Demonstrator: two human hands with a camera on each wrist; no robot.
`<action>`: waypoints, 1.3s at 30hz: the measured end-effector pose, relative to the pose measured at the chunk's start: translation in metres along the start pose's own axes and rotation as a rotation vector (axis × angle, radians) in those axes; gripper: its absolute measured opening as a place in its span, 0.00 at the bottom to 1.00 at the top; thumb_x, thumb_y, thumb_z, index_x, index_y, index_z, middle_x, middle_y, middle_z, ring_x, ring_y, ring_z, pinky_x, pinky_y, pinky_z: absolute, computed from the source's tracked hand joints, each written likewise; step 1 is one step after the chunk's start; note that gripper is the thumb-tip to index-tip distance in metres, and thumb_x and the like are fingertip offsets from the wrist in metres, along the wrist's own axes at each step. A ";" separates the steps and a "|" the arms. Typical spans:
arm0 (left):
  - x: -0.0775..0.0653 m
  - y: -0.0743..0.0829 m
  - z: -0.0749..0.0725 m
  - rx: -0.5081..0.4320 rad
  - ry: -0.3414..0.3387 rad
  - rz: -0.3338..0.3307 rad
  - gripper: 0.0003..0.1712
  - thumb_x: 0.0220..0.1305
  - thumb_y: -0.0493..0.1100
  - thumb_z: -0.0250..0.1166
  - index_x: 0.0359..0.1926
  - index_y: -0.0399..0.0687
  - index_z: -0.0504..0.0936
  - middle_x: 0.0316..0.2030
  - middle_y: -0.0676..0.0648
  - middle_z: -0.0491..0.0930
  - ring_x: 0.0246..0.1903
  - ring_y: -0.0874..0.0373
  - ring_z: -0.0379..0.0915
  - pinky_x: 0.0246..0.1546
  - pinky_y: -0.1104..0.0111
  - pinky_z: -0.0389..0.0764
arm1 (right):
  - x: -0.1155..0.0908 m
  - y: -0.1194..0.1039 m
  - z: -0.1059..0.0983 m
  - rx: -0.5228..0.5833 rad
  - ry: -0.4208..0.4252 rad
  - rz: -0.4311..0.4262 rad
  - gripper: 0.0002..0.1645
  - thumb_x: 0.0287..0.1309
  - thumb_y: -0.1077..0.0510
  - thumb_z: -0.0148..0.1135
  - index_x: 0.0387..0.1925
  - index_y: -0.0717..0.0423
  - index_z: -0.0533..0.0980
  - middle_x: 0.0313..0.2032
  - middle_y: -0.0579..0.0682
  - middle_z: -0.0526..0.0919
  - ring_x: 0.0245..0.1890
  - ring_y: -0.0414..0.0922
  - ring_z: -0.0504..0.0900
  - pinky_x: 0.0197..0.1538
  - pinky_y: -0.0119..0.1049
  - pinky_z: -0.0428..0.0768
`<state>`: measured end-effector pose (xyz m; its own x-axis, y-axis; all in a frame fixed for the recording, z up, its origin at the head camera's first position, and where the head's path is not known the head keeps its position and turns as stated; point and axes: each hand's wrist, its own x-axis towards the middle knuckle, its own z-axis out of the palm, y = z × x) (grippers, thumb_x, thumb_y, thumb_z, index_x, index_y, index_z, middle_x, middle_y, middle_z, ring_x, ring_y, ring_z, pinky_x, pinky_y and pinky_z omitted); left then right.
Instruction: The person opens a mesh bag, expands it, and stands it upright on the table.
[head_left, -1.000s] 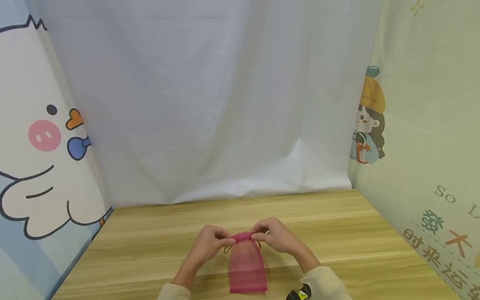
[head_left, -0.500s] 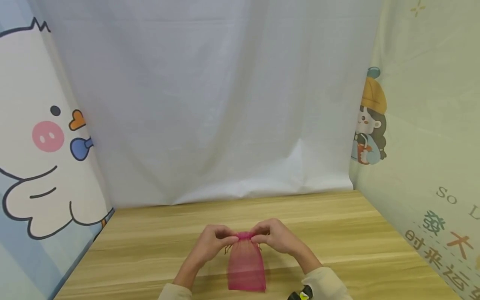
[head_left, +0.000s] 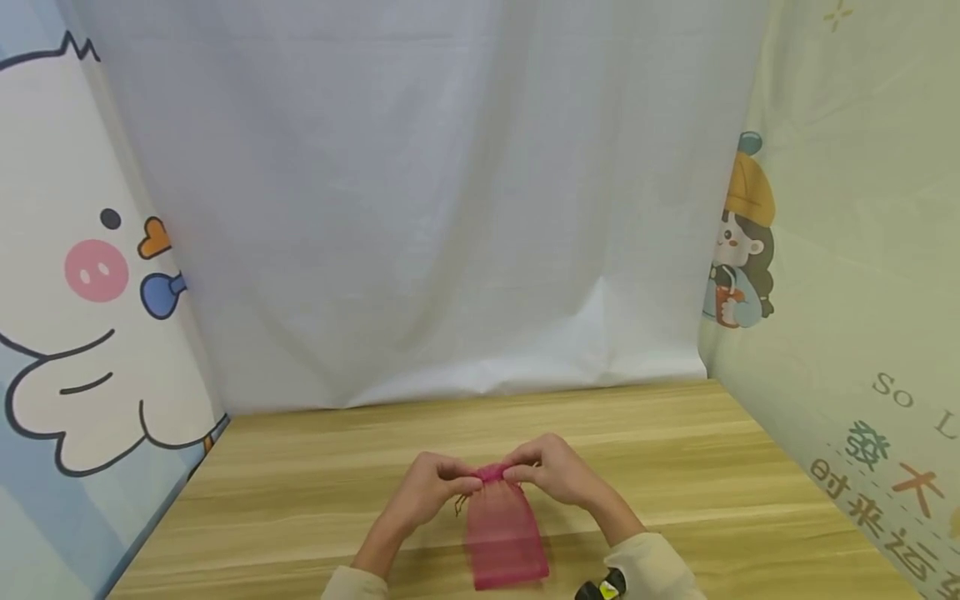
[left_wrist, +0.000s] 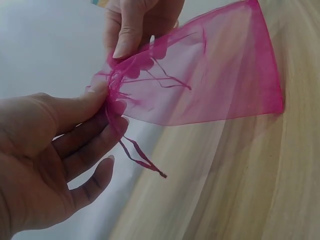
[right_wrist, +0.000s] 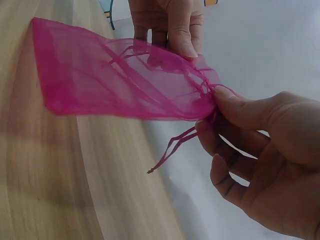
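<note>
Between both hands hangs a sheer magenta drawstring pouch (head_left: 506,537), its gathered mouth at the top and its wide bottom edge toward the person. The left hand (head_left: 425,492) pinches the left side of the mouth between thumb and fingers. At the right side of the mouth, the right hand (head_left: 558,473) pinches the fabric in the same way. In the left wrist view a knotted drawstring loop (left_wrist: 142,159) dangles below the left fingers. A similar cord (right_wrist: 172,150) hangs under the right fingers in the right wrist view. Nothing is visible inside the see-through pouch.
The wood-grain table (head_left: 315,467) lies under the hands. A pale grey curtain (head_left: 420,208) closes off the back, with printed cartoon panels (head_left: 840,292) at the sides. A black device (head_left: 600,587) sits by the right sleeve.
The mouth of the pouch is bunched narrower than a second ago. Its bottom has swung slightly to the right, while both hands stay in nearly the same place.
</note>
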<state>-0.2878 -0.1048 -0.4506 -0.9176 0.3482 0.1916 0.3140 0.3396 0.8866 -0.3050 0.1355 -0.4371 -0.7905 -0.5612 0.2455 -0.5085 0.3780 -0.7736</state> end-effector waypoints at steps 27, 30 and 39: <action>-0.005 -0.001 -0.020 0.072 -0.225 0.048 0.06 0.64 0.39 0.69 0.34 0.41 0.90 0.29 0.49 0.87 0.30 0.61 0.80 0.32 0.64 0.79 | -0.006 -0.001 -0.013 -0.003 -0.231 -0.029 0.07 0.66 0.56 0.65 0.39 0.51 0.87 0.33 0.42 0.86 0.32 0.36 0.80 0.37 0.33 0.79; -0.005 0.000 -0.021 0.090 -0.213 0.046 0.06 0.64 0.39 0.69 0.34 0.42 0.90 0.27 0.50 0.86 0.29 0.61 0.77 0.30 0.67 0.77 | -0.006 0.001 -0.012 0.033 -0.264 -0.045 0.08 0.66 0.54 0.66 0.42 0.50 0.87 0.36 0.41 0.87 0.34 0.37 0.83 0.35 0.34 0.81; -0.006 0.004 -0.020 0.013 -0.252 0.027 0.07 0.66 0.44 0.68 0.39 0.45 0.89 0.31 0.50 0.86 0.34 0.57 0.80 0.38 0.59 0.79 | -0.004 0.003 -0.011 0.045 -0.248 -0.060 0.08 0.66 0.55 0.65 0.41 0.50 0.87 0.34 0.41 0.87 0.26 0.34 0.75 0.30 0.29 0.74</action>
<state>-0.2856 -0.1227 -0.4401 -0.8197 0.5635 0.1028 0.3424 0.3380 0.8767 -0.3072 0.1464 -0.4337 -0.6486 -0.7470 0.1457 -0.5323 0.3085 -0.7884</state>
